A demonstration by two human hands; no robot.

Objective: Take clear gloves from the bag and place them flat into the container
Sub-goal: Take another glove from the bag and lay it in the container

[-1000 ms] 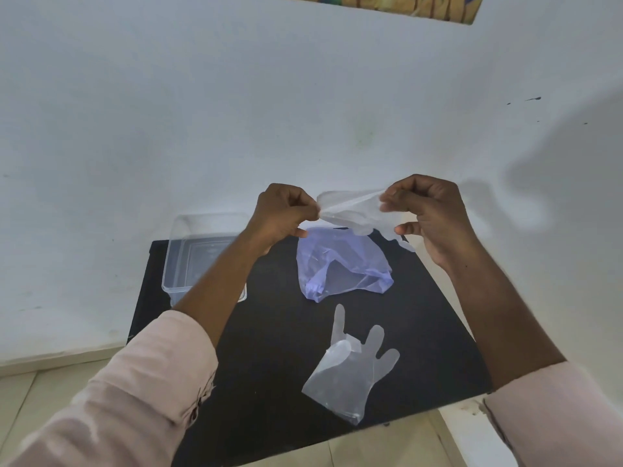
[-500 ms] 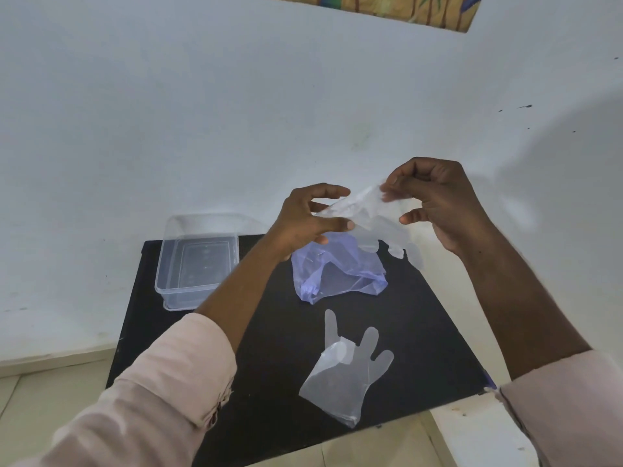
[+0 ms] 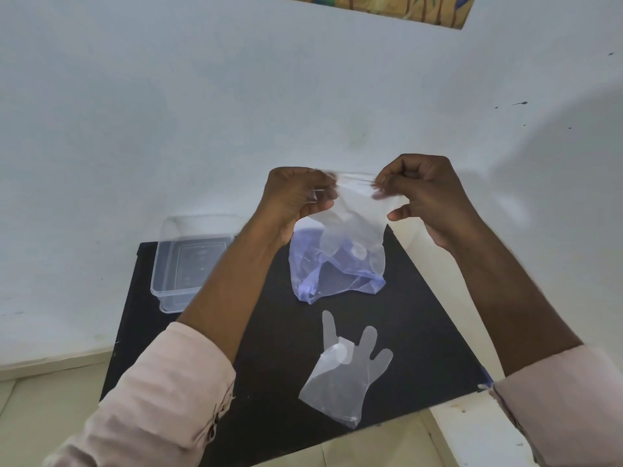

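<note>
Stretching it taut between two fists now, the person has the clear glove [image 3: 350, 217] pinched by its cuff edge, left hand [image 3: 296, 197] on one corner and right hand [image 3: 421, 197] on the other, held up in the air over the far end of the black table [image 3: 421, 315]. Half a second back the left hand was open and only reaching across for the film; a second back the glove was a crumpled wad between both hands. So it has gone from bunched to opened out, and its fingers now hang down loose in front of the bluish bag [image 3: 337, 274] lying on the table below.

To my eye that means the smoothing is nearly done and the glove is ready to be carried over. The clear container [image 3: 165, 264] sits at the table's far left corner, partly behind the left forearm, and I can make out nothing in it, though clear film on clear plastic would be hard to spot. A second glove [image 3: 344, 375] lies flat near the front edge, well apart from the container, not yet put away. I'd guess the thin film could cling or fold again when lowered.
</note>
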